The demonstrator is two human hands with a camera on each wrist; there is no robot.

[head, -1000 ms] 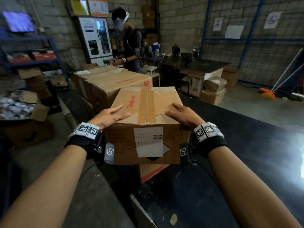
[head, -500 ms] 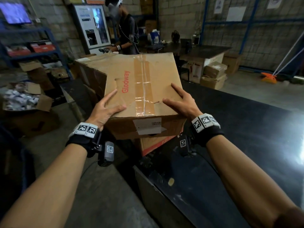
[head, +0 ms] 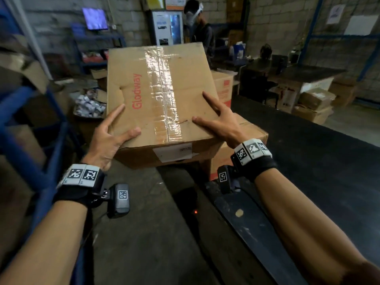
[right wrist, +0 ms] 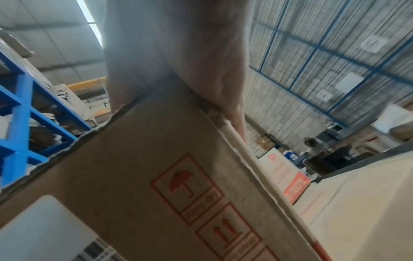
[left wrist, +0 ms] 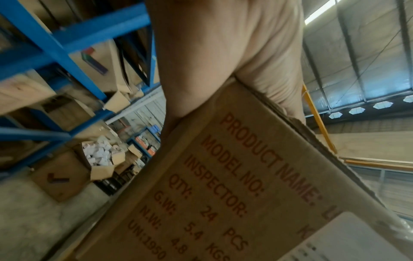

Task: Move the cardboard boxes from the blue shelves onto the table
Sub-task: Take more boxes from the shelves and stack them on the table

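The cardboard box [head: 158, 99] is off the blue shelves [head: 26, 112] and tilted, its near edge low and its far edge raised, above a second box [head: 242, 140] that lies on the near left corner of the dark counter [head: 308, 161]. Whether it rests on that lower box or hangs clear of it cannot be told. The left hand [head: 109, 138] clasps the near left corner, thumb and straight fingers [head: 117, 112] spread across the top; the right hand [head: 222, 124] takes the near right corner likewise, fingers splayed flat on top, palm wrapped over the edge. The side panel in the left wrist view prints a gross weight of 5.4 kg, so it is likely a moderate load, fine for two hands but awkward for one. The board looks stiff yet creased and dented, and the glossy tape strip [head: 162, 89] down the middle is probably slippery; holding at opposite corners or under the bottom edges seems safer than pressing on the taped seam.
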